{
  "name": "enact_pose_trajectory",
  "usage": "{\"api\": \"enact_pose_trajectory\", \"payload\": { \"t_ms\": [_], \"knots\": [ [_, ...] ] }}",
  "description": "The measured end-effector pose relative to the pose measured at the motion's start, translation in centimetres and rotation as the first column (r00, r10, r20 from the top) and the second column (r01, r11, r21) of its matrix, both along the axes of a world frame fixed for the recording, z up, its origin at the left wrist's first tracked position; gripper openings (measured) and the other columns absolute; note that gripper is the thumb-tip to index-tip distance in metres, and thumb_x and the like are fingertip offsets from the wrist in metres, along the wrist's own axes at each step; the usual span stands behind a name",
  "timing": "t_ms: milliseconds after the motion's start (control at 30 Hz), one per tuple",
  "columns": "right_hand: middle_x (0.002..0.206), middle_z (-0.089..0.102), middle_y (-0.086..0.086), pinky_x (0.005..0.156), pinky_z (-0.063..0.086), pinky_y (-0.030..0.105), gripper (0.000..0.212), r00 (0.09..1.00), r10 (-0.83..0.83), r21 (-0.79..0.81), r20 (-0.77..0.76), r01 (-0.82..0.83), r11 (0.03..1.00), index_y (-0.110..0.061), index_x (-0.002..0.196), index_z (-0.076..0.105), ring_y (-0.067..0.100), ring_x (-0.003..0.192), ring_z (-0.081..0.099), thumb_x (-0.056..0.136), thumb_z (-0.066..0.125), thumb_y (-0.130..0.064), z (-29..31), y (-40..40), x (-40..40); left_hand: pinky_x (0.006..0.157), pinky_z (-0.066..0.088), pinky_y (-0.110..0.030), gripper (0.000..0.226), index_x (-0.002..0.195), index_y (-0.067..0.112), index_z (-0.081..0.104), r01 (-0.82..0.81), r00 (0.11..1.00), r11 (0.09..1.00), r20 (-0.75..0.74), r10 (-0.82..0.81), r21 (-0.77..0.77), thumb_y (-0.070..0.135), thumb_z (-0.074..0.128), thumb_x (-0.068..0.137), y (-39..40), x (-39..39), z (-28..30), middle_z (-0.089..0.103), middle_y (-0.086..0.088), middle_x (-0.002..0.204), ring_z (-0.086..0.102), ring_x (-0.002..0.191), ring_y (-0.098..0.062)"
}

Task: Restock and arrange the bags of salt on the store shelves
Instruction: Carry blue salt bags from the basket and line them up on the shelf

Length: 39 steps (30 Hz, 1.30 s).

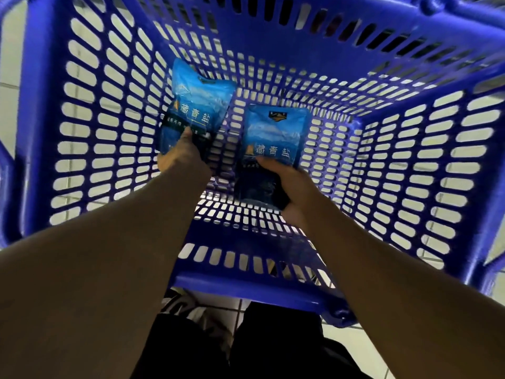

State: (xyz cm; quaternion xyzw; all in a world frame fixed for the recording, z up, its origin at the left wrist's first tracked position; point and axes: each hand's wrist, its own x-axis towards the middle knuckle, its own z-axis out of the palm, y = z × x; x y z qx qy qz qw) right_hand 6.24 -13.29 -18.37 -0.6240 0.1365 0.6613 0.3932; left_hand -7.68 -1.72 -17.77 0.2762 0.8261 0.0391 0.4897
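I look straight down into a deep blue plastic basket [382,149] with slotted walls. My left hand [181,154] grips the lower end of a blue salt bag [198,102], thumb across its front, holding it up inside the basket. My right hand [287,187] grips the lower end of a second blue salt bag [276,132], thumb on its label. Both bags carry white printed characters and stand side by side, the left one tilted. No other bag shows in the basket.
The basket's near rim [246,288] lies just below my forearms. Pale floor tiles [352,348] show through the slots and around the basket. My dark trousers [273,346] and a shoe [180,302] are at the bottom of the view.
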Motion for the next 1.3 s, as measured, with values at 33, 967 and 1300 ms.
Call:
{"api": "enact_pose_trajectory", "payload": {
  "t_ms": [33,967,1300],
  "knots": [
    [0.110,0.077,0.012,0.093,0.058,0.055,0.044,1.000,0.001,-0.001,-0.001,-0.001,1.000,-0.016,0.119,0.070,0.033,0.104,0.073,0.078,0.085,-0.017,0.3,0.0,0.1,0.121,0.031,-0.033,0.083,0.163,0.021,0.000,0.045,0.999,0.999,-0.012,-0.045,0.000,0.008,0.053,0.101,-0.5,-0.5,0.1,0.028,-0.005,0.166,0.032,0.149,-0.030],
    [0.135,0.060,0.030,0.107,0.045,0.062,0.051,0.977,-0.194,0.110,-0.085,0.202,0.973,0.004,0.129,0.062,0.048,0.124,0.057,0.081,0.073,-0.008,49.6,-5.8,-0.9,0.070,0.064,-0.039,0.046,0.097,0.018,0.080,0.267,0.718,0.951,0.690,-0.090,-0.154,0.021,0.087,0.052,-9.6,-6.0,49.6,0.079,-0.005,0.093,0.076,0.075,-0.020],
    [0.119,0.072,0.022,0.095,0.056,0.052,0.066,0.932,-0.349,0.254,0.099,0.315,0.914,-0.001,0.127,0.065,0.037,0.109,0.069,0.064,0.081,-0.014,73.2,-15.9,1.9,0.100,0.052,-0.049,0.021,0.111,0.015,0.069,0.345,0.707,0.933,0.626,-0.329,0.102,0.012,0.070,0.090,-13.1,1.6,70.8,0.079,-0.002,0.103,0.073,0.096,-0.023]
  ]
}}
